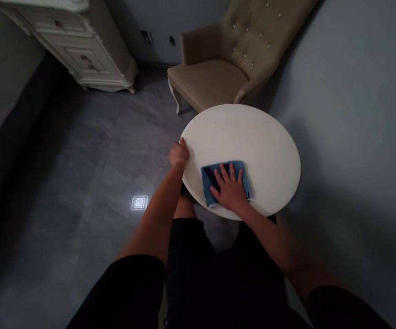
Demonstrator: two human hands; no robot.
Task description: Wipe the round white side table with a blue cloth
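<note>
A round white table (pixel 242 141) stands right in front of my knees. At its left edge my left hand (pixel 179 153) is closed around the rim, thumb on top; the fingers below the edge are hidden. My right hand (pixel 231 188) lies flat with fingers spread on a folded blue cloth (pixel 209 183), pressing it against the tabletop near the front edge. The cloth has darker blue patches and a pale edge. A few small dark specks show on the far part of the tabletop.
A tan tufted armchair (pixel 211 82) stands just behind the table. To the right is a grey wall (pixel 355 114). A white drawer cabinet (pixel 84 50) stands at the back left. A bright square light patch (pixel 139 202) shows on the grey floor (pixel 115 132).
</note>
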